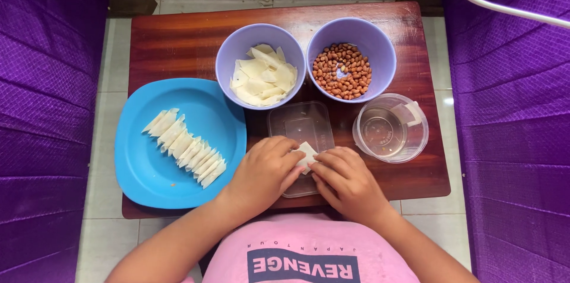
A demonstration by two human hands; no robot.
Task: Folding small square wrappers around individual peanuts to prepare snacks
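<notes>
A plate is sitting on the left side of the counter, with a row of folded wrappers lying on it. Behind the middle, a bowl of flat wrappers is standing just left of a bowl of peanuts, and a tub of water is sitting in front of the peanuts. Between plate and tub, a flat lid is lying under the left hand and right hand, which are meeting on one wrapper.
</notes>
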